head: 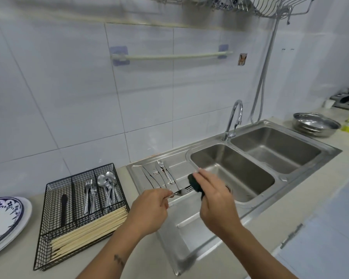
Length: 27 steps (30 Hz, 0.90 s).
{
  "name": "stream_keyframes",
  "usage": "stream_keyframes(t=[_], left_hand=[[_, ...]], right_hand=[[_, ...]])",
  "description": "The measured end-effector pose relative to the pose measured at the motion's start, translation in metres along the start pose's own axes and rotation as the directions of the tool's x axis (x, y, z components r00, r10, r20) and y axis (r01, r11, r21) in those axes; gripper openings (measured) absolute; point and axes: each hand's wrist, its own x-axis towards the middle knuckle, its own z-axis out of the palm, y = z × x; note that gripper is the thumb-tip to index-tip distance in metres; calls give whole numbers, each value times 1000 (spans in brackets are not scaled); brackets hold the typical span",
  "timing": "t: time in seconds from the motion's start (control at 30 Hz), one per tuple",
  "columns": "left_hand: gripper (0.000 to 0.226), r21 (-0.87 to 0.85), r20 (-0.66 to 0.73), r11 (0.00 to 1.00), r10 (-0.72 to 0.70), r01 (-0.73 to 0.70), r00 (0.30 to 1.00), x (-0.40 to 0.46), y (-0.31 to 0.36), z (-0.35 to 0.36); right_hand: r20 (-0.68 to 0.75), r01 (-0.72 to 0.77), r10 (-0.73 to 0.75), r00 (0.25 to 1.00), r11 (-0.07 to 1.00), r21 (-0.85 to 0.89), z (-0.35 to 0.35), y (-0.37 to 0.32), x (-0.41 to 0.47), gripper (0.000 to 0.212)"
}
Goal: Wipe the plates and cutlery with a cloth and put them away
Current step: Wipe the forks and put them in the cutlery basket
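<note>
The step in hand looks like wiping one piece of cutlery: the left hand [149, 210] has its grip pinched on the handle of a fork [183, 191], tines pointing toward the right hand [212, 195], whose grip is clamped around a dark green cloth [193, 184] held against the tines. Both hands hover over the ribbed draining board [181, 224] of the steel sink, just left of the near basin [234, 174]. Beyond the left grip, further back on the draining board, lie another fork [165, 171] and what appear to be knives [149, 178], seemingly not yet wiped. To the left of the left grip, on the desk [14, 266], stands a black wire cutlery tray [48, 234] already holding forks, spoons and chopsticks; further left rests a blue-patterned plate [2, 216] stacked on others. Judging from this, the next move calls for drawing the cloth along the tines and neck, then carrying the fork leftward into the tray's fork compartment, keeping the pinch firm because the wet handle may slip.
</note>
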Motion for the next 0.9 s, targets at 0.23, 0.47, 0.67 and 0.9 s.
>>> stream_keyframes(t=[0.23, 0.47, 0.67, 0.9], left_hand=[[27, -272, 96, 957, -77, 100, 992, -11, -3, 5], [16, -443, 87, 882, -135, 160, 987, -17, -7, 16], [20, -500, 133, 848, -127, 177, 983, -14, 0, 15], [9, -637, 24, 739, -266, 220, 964, -14, 1, 26]], right_hand=[[119, 118, -115, 986, 993, -17, 23, 1, -19, 71], [115, 28, -29, 993, 1000, 8, 18, 1, -16, 66], [148, 154, -157, 977, 988, 33, 17, -10, -21, 62], [100, -175, 168, 981, 982, 66, 8, 17, -10, 58]])
